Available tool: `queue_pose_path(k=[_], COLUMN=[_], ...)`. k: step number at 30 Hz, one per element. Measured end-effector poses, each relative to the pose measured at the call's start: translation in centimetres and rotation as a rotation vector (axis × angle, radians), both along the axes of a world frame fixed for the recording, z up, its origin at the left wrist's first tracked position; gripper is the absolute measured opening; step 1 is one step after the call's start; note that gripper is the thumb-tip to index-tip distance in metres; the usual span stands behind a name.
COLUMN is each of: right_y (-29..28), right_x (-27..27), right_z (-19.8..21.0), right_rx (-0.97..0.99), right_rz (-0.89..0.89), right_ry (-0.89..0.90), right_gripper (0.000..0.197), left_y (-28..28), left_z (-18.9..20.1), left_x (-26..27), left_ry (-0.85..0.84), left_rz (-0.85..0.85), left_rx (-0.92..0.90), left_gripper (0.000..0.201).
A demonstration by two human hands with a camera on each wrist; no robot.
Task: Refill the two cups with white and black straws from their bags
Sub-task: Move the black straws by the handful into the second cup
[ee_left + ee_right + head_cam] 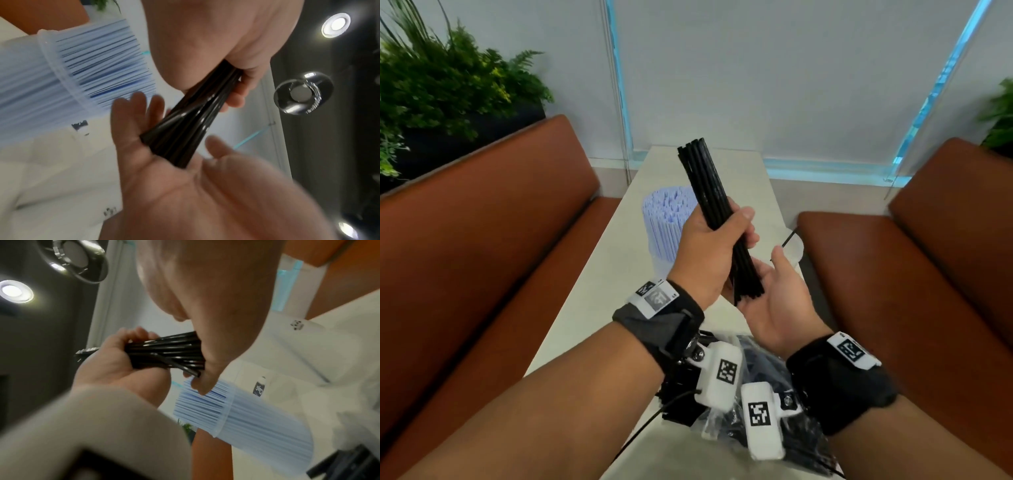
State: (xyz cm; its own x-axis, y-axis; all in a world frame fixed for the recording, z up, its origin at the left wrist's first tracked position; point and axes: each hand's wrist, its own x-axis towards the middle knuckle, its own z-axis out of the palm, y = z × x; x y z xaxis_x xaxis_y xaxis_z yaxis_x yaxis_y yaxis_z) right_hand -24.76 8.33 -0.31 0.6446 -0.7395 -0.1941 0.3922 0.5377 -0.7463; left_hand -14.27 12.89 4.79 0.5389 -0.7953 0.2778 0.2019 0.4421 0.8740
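My left hand [717,240] grips a bundle of black straws [705,185] near its lower half and holds it tilted up over the table. My right hand [774,291] lies open, palm up, with the bundle's bottom ends against the palm. The left wrist view shows the black straws [195,116] fanning onto the right hand's palm [164,186]. A clear cup packed with white straws [666,226] stands behind my left hand. A second pale cup [795,247], mostly hidden by my right hand, has one black straw [789,238] sticking out. A clear bag of black straws [767,356] lies under my wrists.
The narrow cream table [599,281] runs away from me to the window wall. Brown padded benches flank it on the left [482,240] and right [928,257]. Green plants [441,78] stand behind the left bench.
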Motion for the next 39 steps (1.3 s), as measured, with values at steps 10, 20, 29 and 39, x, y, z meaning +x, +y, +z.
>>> queue_pose_path(k=[10, 20, 29, 39], right_y=[-0.2, -2.6, -11.0, -7.3], right_x=[-0.8, -1.1, -2.5, -3.3], right_z=[-1.0, -1.3, -3.4, -5.7], right_rx=[-1.129, -1.302, -1.22, -1.435], right_rz=[0.172, 0.263, 0.204, 0.253], right_ry=[0.656, 0.93, 1.481, 1.212], right_gripper=[0.011, 0.032, 0.058, 0.022], left_y=[0.1, 0.6, -0.2, -3.8], left_z=[-1.8, 0.4, 1.7, 1.2], left_x=[0.3, 2.4, 5.4, 3.2], left_ry=[-0.008, -0.051, -0.136, -0.101], left_rz=[-0.058, -0.01, 0.291, 0.265], left_rx=[0.115, 0.042, -0.012, -0.04], left_gripper=[0.012, 0.007, 0.014, 0.018])
